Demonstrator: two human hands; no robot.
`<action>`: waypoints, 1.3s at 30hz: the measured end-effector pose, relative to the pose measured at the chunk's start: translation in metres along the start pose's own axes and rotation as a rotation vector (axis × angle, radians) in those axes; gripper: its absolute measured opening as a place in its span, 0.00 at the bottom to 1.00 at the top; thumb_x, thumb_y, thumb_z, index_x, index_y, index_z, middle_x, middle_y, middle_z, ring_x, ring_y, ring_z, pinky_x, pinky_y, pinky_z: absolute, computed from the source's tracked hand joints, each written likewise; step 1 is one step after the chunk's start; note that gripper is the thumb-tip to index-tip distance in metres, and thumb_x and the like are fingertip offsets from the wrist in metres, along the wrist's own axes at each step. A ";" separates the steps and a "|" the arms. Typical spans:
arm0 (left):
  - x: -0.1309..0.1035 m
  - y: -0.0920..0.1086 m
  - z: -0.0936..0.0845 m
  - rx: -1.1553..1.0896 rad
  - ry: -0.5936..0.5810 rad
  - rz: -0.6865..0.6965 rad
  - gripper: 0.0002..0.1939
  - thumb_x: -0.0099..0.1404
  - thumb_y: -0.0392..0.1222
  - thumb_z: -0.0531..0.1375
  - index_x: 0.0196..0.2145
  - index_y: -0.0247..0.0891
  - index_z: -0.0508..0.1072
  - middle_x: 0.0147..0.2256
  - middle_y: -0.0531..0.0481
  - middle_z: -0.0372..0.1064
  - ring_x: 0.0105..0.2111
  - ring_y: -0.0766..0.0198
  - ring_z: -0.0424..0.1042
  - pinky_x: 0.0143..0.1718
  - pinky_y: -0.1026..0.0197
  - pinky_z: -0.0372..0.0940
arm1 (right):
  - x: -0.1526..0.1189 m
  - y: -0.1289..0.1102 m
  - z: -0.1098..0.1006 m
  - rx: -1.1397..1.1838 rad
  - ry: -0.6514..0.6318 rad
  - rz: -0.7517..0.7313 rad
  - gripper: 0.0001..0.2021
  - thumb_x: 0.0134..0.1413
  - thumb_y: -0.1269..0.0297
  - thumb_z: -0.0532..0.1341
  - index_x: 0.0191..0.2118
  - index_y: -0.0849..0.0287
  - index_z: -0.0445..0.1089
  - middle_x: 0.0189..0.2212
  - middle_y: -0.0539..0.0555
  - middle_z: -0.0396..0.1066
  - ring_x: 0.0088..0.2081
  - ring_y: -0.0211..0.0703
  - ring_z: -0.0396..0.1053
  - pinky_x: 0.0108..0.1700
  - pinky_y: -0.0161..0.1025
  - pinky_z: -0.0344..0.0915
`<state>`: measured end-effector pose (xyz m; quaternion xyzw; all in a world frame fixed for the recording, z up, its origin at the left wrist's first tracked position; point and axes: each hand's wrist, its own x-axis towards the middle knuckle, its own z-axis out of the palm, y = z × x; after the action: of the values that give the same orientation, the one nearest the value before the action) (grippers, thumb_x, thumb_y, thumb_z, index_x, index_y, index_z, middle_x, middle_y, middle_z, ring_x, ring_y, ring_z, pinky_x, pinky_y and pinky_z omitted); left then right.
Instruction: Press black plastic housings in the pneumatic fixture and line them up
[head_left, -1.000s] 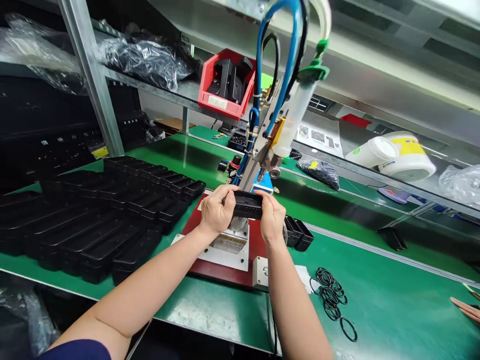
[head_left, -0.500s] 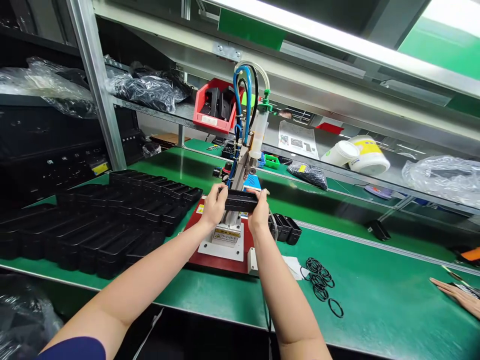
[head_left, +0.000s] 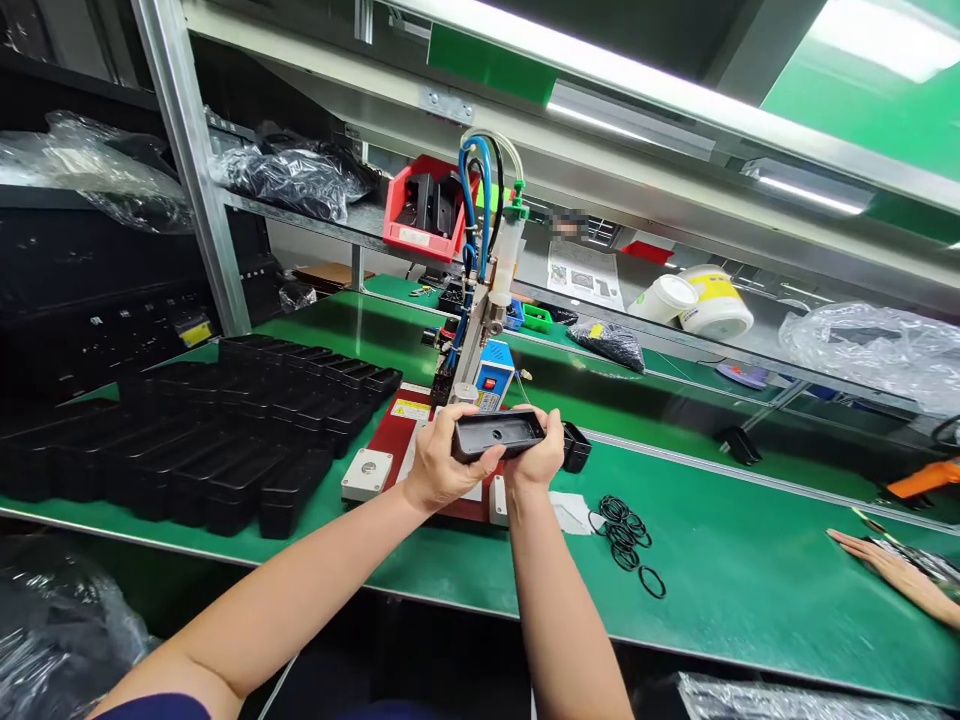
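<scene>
Between my two hands is a long black plastic housing (head_left: 499, 434), its hollow side with a small round hole tilted toward me. My left hand (head_left: 439, 460) is closed on its left end, thumb along the near edge. My right hand (head_left: 538, 455) grips the right end. Behind the housing stands a dispensing machine (head_left: 472, 340) with a clear syringe (head_left: 506, 258) and blue hoses, on a dark red base (head_left: 382, 435). Rows of similar black housings (head_left: 247, 420) lie on the left. Several black rubber rings (head_left: 621, 525) are on the bench to the right.
A few more housings (head_left: 576, 447) stand right of the machine, near a white paper (head_left: 571, 512). A white button box (head_left: 367, 473) sits at the base's left front. Another person's hand (head_left: 892, 568) rests on the green bench (head_left: 750, 560) at far right. A shelf holds a red bin (head_left: 424, 240).
Both hands have brought the housing lower and nearer me, away from the machine's column. It has tipped so its hollow inside now faces me.
</scene>
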<state>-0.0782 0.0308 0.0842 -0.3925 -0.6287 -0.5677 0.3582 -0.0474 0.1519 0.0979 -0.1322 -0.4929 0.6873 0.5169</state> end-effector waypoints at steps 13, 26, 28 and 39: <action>-0.026 0.040 0.004 -0.304 -0.403 -0.307 0.32 0.52 0.45 0.68 0.52 0.41 0.60 0.47 0.45 0.68 0.44 0.58 0.71 0.45 0.57 0.69 | -0.014 0.015 -0.067 0.004 0.090 0.153 0.21 0.50 0.44 0.49 0.25 0.57 0.66 0.20 0.52 0.70 0.25 0.46 0.70 0.32 0.45 0.68; -0.055 0.036 0.025 -0.304 -0.243 -0.529 0.24 0.58 0.47 0.65 0.48 0.40 0.62 0.42 0.46 0.69 0.42 0.58 0.71 0.44 0.55 0.69 | -0.091 -0.015 -0.131 -0.251 0.017 0.173 0.25 0.50 0.55 0.65 0.53 0.55 0.65 0.48 0.58 0.70 0.45 0.46 0.71 0.40 0.40 0.69; -0.070 0.044 0.031 -0.275 -0.277 -0.301 0.23 0.58 0.44 0.65 0.49 0.41 0.62 0.45 0.44 0.68 0.45 0.56 0.70 0.47 0.52 0.68 | -0.106 -0.017 -0.127 -0.205 -0.078 0.219 0.28 0.50 0.56 0.65 0.57 0.54 0.62 0.50 0.58 0.69 0.50 0.48 0.69 0.46 0.43 0.69; -0.118 0.057 0.033 -0.316 -0.642 0.101 0.25 0.61 0.33 0.57 0.56 0.39 0.60 0.56 0.38 0.61 0.58 0.51 0.61 0.56 0.44 0.64 | -0.051 -0.005 -0.168 -0.181 0.259 0.162 0.19 0.48 0.51 0.65 0.42 0.57 0.67 0.35 0.52 0.74 0.35 0.44 0.73 0.36 0.42 0.71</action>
<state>0.0243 0.0560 -0.0003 -0.6318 -0.5936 -0.4873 0.1053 0.0937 0.1997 0.0049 -0.3050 -0.4698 0.6569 0.5048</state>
